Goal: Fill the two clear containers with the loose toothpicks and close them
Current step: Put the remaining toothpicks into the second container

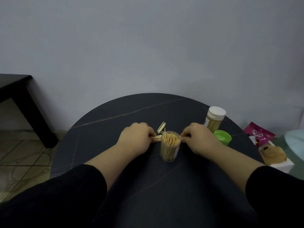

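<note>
A small bundle of toothpicks (158, 137) is pinched in the left hand (137, 137), its tips showing between the fingers and the rim of the open jar (170, 146). The right hand (199, 139) is curled at the right of the rim; its thumb and finger are pinched together close to the rim, but whether a toothpick or the rim itself is held there cannot be told.

The jar stands upright at the middle of the worktop (115, 122), between the two hands, and is already packed nearly to the top with upright toothpicks. Just beyond it, to the far left of the rim, a few loose toothpicks (161, 127) are left lying on the worktop.

For this step, the bundle is best aligned lengthwise and turned upright before it is brought over the mouth, so that the picks slide down among those already standing instead of lying across them. The jar should be steadied at the rim while this is done, since it is tall and narrow and could probably be tipped by a sideways push. Nothing should be left standing above the rim, or the lid may not seat.

The green lid (222, 137) is waiting to the right of the jar, beside the second jar (213, 120), which is filled and capped in white.
</note>
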